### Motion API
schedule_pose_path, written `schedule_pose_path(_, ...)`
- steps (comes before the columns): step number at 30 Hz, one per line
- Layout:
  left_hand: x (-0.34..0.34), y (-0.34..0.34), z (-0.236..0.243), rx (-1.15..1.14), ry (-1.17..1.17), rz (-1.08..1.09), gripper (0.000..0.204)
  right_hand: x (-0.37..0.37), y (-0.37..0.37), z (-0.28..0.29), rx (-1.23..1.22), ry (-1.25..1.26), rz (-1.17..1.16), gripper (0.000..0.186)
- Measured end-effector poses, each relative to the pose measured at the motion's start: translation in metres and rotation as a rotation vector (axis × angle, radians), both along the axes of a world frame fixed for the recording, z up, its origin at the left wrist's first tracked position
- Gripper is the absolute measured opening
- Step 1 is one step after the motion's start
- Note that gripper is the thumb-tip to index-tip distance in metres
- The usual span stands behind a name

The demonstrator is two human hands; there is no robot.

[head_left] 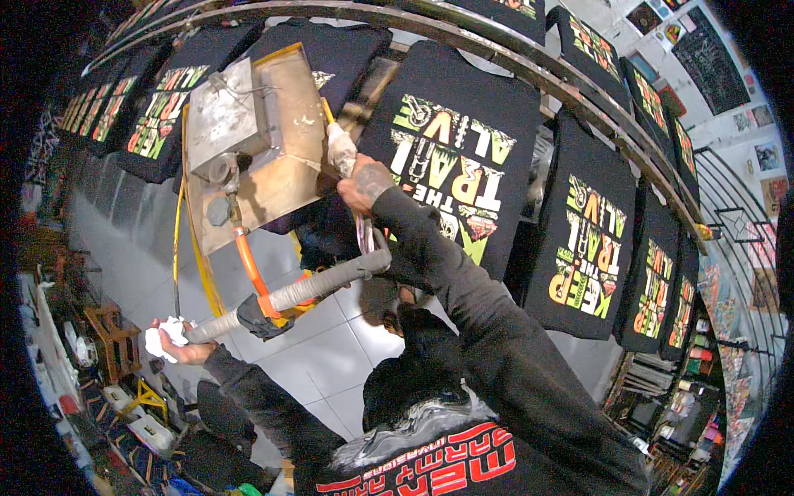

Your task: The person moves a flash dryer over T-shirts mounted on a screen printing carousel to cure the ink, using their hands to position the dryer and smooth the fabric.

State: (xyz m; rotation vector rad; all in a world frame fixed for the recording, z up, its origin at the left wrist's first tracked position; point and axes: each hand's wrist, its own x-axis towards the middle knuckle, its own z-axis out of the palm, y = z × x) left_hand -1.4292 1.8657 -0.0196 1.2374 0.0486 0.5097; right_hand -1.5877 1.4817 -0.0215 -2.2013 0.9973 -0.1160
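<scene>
The flash dryer (289, 178) stood at ten o'clock
At eight, the left hand (193, 352) clasped a white rag (161, 341) at the taped bar (322, 285); at eleven, the right hand (366, 186) clasped a wrapped handle (340, 147). Overlong heating could scorch a black T-shirt (459, 149).
</scene>
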Motion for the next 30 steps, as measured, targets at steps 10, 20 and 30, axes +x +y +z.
schedule_pose_path(10, 0.005, 0.033, -0.022, 0.139, -0.088, -0.003, 0.029, -0.02, 0.016, 0.025, 0.099, -0.14, -0.006, 0.049)
schedule_pose_path(20, -0.027, 0.012, 0.015, 0.117, 0.166, -0.034, 0.04, -0.102, 0.024, 0.032, 0.279, -0.349, 0.036, 0.044)
schedule_pose_path(30, -0.024, 0.01, 0.018, 0.105, 0.198, 0.001, 0.043, -0.275, 0.011, -0.023, -0.329, 0.286, 0.115, 0.081)
